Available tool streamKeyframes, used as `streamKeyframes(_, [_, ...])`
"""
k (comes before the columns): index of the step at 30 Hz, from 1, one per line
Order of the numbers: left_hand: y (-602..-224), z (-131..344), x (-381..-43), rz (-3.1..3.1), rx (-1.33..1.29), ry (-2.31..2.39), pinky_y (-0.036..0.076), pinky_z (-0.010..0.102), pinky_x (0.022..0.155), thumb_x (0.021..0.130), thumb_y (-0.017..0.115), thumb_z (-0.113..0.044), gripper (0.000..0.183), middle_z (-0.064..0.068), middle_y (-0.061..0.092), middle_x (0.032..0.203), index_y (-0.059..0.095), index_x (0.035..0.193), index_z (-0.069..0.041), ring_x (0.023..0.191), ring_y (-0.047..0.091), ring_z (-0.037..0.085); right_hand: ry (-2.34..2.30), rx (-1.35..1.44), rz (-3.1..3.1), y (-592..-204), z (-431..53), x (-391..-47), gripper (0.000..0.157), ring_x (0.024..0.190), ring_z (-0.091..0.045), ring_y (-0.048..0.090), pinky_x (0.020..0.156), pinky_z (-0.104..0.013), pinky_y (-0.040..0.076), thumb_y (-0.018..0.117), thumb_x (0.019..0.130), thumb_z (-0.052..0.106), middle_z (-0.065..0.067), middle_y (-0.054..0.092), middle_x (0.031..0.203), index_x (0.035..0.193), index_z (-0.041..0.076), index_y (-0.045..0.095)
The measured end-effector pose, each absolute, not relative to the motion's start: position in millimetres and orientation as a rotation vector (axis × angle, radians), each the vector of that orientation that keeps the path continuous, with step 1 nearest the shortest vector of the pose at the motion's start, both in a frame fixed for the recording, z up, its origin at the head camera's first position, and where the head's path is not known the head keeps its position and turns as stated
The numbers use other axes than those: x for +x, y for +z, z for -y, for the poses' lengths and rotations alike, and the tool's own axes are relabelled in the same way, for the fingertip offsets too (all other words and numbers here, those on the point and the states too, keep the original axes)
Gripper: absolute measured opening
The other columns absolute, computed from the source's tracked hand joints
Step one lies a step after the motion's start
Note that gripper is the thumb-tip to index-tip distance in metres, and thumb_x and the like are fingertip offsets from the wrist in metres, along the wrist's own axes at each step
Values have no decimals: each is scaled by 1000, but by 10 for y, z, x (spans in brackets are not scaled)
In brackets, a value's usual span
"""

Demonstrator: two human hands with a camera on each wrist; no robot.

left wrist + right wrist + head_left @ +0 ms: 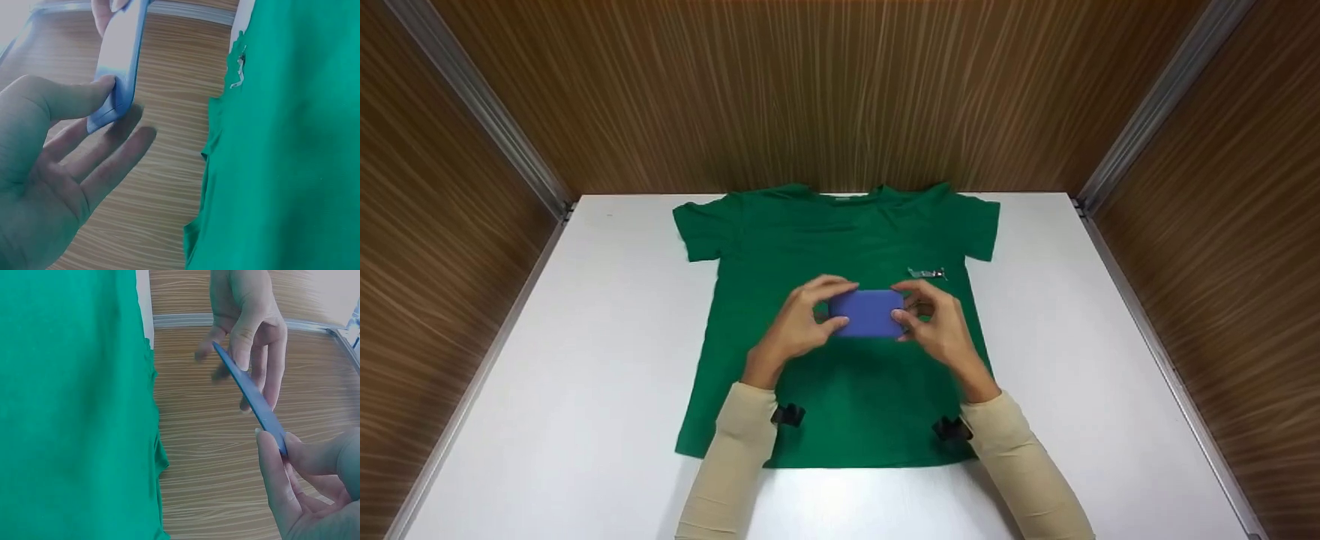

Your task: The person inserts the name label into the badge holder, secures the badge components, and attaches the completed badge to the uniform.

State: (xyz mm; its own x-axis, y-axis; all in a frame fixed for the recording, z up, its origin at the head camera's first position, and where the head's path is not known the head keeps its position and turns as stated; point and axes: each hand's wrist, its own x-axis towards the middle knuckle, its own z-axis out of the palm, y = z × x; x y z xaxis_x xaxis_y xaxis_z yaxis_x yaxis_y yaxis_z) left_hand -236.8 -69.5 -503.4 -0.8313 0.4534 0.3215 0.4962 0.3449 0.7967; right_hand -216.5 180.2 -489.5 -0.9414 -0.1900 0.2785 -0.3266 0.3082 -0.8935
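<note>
While the left hand and right hand pinched its 2 ends between thumb and fingers, the blue slab hung above the green shirt; I judged it light, stiff and slippery, best held there.

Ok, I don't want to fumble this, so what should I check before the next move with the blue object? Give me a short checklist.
1. Left hand gripping one end of the blue object: ok.
2. Right hand gripping the opposite end: ok.
3. Blue object lifted off the green T-shirt: ok.
4. T-shirt spread out on the white table, both sleeves outward: ok.
5. T-shirt free of loose items: not ok, a small shiny item lies on it.
6. Anything inside the blue object: cannot tell.
</note>
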Motion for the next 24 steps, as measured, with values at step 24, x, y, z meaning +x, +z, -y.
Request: streamKeyframes(24, [-5032, 648, -2312, 2597, -1001, -1308, 45, 58, 112, 84, 86, -17, 54, 10, 58, 147, 69, 136, -17, 137, 54, 36, 1825, 363, 2464, -4868, -2068, -2396, 29, 77, -16, 73, 66, -32, 63, 64, 100, 3, -29, 67, 105, 129, -3, 66])
